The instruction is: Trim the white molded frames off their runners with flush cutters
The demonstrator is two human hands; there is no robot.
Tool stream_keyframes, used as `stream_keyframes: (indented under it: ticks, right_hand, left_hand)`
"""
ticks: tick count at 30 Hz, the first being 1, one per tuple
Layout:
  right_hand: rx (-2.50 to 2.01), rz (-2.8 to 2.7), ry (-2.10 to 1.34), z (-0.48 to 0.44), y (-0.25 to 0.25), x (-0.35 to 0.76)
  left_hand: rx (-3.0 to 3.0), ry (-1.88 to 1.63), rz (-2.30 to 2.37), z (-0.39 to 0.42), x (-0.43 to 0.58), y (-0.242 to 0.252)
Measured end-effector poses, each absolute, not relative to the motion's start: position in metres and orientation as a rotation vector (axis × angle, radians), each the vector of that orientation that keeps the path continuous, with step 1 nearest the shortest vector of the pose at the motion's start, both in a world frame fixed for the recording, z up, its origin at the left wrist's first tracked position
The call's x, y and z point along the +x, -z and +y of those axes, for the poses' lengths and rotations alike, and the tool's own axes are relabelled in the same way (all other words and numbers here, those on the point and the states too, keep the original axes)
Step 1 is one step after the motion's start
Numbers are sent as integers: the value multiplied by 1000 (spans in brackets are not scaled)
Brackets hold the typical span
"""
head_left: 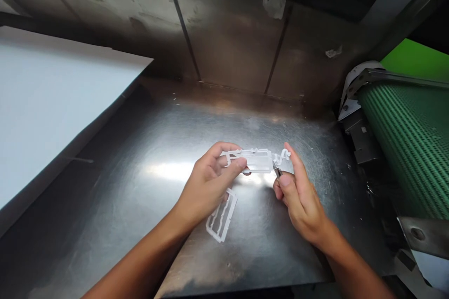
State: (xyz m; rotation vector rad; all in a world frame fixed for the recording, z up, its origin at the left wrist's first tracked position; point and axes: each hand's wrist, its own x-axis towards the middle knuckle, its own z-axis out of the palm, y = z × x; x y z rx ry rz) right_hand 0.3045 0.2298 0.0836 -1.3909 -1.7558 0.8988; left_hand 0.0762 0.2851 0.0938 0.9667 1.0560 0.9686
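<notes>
My left hand (215,173) is closed on a white plastic frame (261,162), its thumb on the near side and its fingers behind. My right hand (300,191) grips a small metal tool with a pointed silver tip (277,169), mostly hidden in the palm. That tip meets the right end of the frame. A curly white plastic runner (281,156) juts from the same end, beside my raised right index finger. Below my left hand is a second white plastic frame (220,224), tilted. Whether my left fingers hold it or it lies on the table cannot be made out.
Both hands are above a scratched metal table (157,224) with a metal wall (224,51) behind. A large white sheet or panel (59,103) reaches in from the left. At the right runs a green conveyor belt (410,140) with its metal bracket (417,233).
</notes>
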Motion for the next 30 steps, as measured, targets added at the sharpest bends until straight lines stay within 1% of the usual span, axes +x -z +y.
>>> stream_keyframes:
  ticks: [3, 6, 8, 12, 13, 15, 21, 26, 30]
  right_hand:
    - [-1340, -1669, -1019, 228, -82, 307]
    - [-1405, -1696, -882, 231, -81, 310]
    - [-1500, -1848, -662, 234, -79, 313]
    - [-1673, -2248, 20, 242, -68, 317]
    - [-1680, -2306, 140, 244, -64, 317]
    - [-1654, -2378, 258, 245, -56, 315]
    - [-1593, -2431, 288, 244, -47, 312]
    - [-1581, -2455, 234, 243, -49, 314]
    - [-1595, -2438, 267, 242, -48, 313]
  left_hand:
    - [840, -958, 922, 288, 79, -91]
    - [562, -906, 668, 292, 78, -88]
    - [335, -850, 458, 294, 73, -88]
    - [108, -780, 217, 295, 63, -88]
    - [98, -779, 194, 295, 61, -87]
    - [101, -772, 154, 294, 58, -86]
    - [101, -737, 59, 292, 55, -83]
    - [99, -734, 72, 293, 55, -83]
    - [117, -747, 128, 293, 55, -82]
